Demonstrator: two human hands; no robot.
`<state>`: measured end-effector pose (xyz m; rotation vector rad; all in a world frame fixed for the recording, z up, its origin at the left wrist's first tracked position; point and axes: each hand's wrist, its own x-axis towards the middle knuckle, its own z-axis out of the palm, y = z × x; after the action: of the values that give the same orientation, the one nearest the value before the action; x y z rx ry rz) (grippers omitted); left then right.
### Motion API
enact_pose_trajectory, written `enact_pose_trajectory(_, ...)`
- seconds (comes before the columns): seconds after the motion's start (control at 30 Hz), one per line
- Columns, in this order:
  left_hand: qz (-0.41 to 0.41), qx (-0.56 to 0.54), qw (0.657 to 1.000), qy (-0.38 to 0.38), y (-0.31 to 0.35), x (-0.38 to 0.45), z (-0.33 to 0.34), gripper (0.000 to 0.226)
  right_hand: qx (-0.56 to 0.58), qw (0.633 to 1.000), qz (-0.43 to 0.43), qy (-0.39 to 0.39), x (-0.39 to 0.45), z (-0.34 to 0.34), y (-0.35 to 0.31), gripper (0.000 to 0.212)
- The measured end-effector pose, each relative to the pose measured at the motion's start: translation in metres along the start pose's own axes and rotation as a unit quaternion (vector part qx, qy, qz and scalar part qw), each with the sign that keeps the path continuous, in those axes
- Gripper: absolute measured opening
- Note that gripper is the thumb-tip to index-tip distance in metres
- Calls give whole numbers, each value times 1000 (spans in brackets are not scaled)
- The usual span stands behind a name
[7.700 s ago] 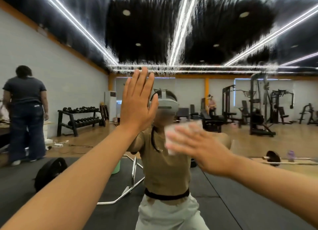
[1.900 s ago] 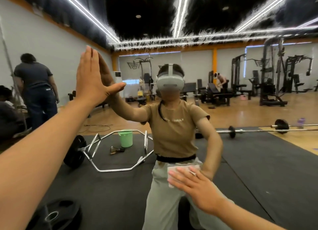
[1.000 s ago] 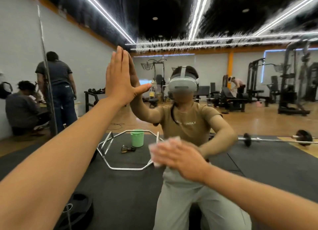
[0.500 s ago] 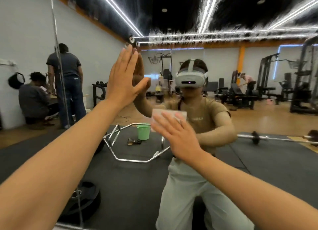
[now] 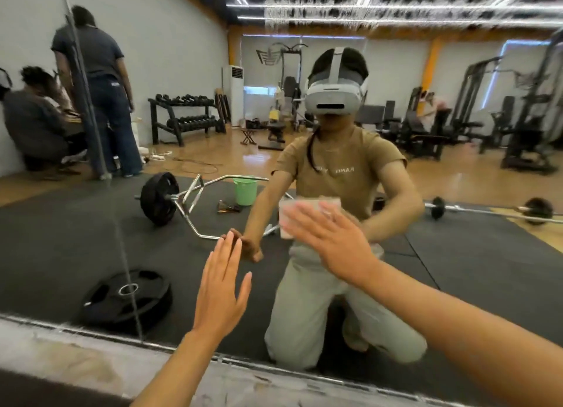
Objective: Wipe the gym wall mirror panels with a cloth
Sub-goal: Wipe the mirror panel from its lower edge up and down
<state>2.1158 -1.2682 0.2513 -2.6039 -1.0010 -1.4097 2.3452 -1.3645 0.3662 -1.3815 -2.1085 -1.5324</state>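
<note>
The wall mirror panel [image 5: 457,269] fills the view and reflects a kneeling person and the gym behind. My right hand [image 5: 332,242] lies flat with spread fingers on a white cloth [image 5: 288,207], pressing it against the glass at mid height. Only the cloth's top and left edges show past the fingers. My left hand [image 5: 221,294] is flat and upright, fingers straight and together, with its fingertips against the mirror low down, left of the cloth.
A vertical seam [image 5: 91,132] between mirror panels runs down the left side. The mirror's bottom edge meets a grey ledge [image 5: 91,364]. Reflected in the glass are a hex bar, weight plate, green bucket, dumbbell rack, machines and two other people.
My left hand has dropped from head height to low on the glass. My view has tilted down, showing the mirror's bottom edge. The right hand with the cloth has shifted rightward on the mirror.
</note>
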Motion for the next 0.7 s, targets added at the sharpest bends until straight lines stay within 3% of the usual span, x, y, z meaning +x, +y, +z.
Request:
enact_pose_trajectory(0.1, -8, -13, 1000, 4, 3, 1, 5, 66, 6, 980, 166, 108, 51, -44, 56, 57)
enact_pose_trajectory(0.23, -22, -29, 999, 21, 6, -1, 10, 68, 41, 956, 245, 157, 55, -45, 56, 55)
enact_pose_trajectory(0.33, -38, -38, 998, 26, 10, -1, 14, 71, 47, 973, 197, 107, -1, -8, 4, 63)
enact_pose_trajectory(0.43, -54, -40, 997, 33, 16, -1, 14, 76, 4, 998, 38, -45, -94, 29, -50, 78)
enact_pose_trajectory(0.5, -69, -35, 996, 42, 23, 0, 15, 80, -38, 987, -66, -145, -150, 39, -67, 85)
enact_pose_trajectory(0.57, -90, -35, 994, 49, 31, 0, 16, 85, -46, 971, -113, -208, -175, 35, -62, 85)
enact_pose_trajectory(0.63, -112, -40, 991, 54, 39, 1, 18, 90, -32, 972, -112, -203, -174, 24, -43, 84)
enact_pose_trajectory(0.7, -132, -49, 988, 58, 47, 3, 21, 94, 16, 987, -53, -150, -157, 4, -14, 80)
